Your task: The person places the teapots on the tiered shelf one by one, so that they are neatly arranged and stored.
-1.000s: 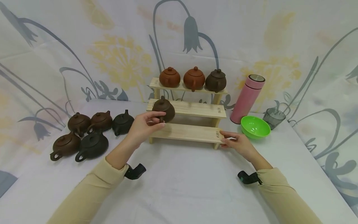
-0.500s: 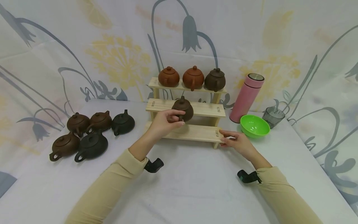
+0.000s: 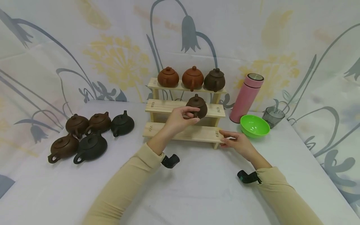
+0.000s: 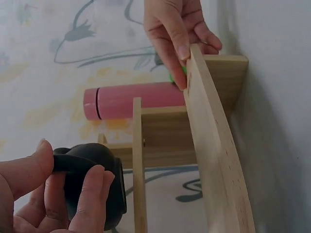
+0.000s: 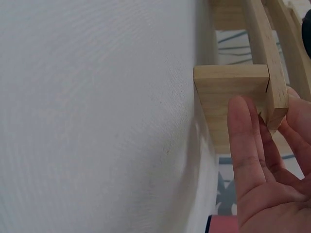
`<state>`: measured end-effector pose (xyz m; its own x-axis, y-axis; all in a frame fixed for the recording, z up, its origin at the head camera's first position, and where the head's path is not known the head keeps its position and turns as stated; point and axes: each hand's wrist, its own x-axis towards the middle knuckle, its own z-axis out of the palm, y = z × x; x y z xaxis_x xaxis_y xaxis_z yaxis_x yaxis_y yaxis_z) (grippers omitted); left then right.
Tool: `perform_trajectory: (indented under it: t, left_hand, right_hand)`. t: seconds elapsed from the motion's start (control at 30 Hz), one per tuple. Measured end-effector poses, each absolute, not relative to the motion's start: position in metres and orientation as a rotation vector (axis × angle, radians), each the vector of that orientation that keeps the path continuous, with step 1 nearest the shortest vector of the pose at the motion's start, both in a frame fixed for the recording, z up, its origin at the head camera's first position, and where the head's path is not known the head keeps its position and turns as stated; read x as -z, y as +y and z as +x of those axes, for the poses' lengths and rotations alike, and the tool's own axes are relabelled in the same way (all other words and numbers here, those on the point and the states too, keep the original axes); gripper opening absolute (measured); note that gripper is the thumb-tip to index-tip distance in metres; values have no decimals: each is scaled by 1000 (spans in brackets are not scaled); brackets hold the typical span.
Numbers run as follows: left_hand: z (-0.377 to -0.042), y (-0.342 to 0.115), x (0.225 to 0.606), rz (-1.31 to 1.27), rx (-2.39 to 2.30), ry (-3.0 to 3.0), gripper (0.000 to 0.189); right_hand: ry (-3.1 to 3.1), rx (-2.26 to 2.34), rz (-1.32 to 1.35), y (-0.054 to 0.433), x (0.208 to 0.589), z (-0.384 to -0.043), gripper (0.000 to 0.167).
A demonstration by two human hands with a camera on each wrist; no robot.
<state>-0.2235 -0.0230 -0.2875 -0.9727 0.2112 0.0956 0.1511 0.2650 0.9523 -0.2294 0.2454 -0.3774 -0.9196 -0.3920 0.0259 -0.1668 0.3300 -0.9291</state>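
My left hand grips a small dark brown teapot by the handle facing me, thumb on one side and fingers on the other. The teapot is upright in the head view and overlaps the right part of the middle board of a three-tier wooden shelf. In the left wrist view the teapot looks nearly black, partly covered by the fingers. My right hand pinches the right end of the lowest board, thumb and fingers on opposite faces. Two reddish-brown teapots and a dark one stand on the top board.
Several brown and black teapots are grouped on the white table at left. Right of the shelf stand a pink thermos, a bright green bowl and a grey translucent cup. A patterned cloth hangs behind.
My left hand has carried the brown teapot rightward along the shelf, from its left end to right of the middle. My right hand has stayed on the lowest board's end.
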Motion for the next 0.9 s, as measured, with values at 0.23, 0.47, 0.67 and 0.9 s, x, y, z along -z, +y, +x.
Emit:
perform_trajectory:
  t: [0.23,0.47,0.67,0.9]
  left_hand:
    - [-232,-8,291,392,-1855,2435,31]
    - [-238,7,290,391,-1824,2478,31]
    - [-243,18,289,387,-1852,2464,30]
    - [-248,29,288,385,-1836,2501,29]
  right_hand:
    - [2373,1614,-420,245,375,-229,49]
    - [2365,1633,-429,245,376,-230,49]
    - [2369,1629,-433,245,378,-231,50]
    - [2361,1646,-433,245,377,-230,49]
